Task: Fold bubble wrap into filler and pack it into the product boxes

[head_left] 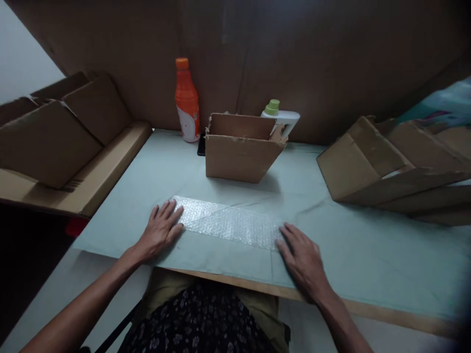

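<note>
The bubble wrap strip lies flat on the pale green table cover, close to the near edge, clear and a bit shiny. The left hand presses its left end and the right hand its right end, both palms down with fingers spread, gripping nothing. It looks light and slippery, so uneven pressure could skew or bunch it. Behind it sits an open cardboard box, with an orange bottle further back.
</note>
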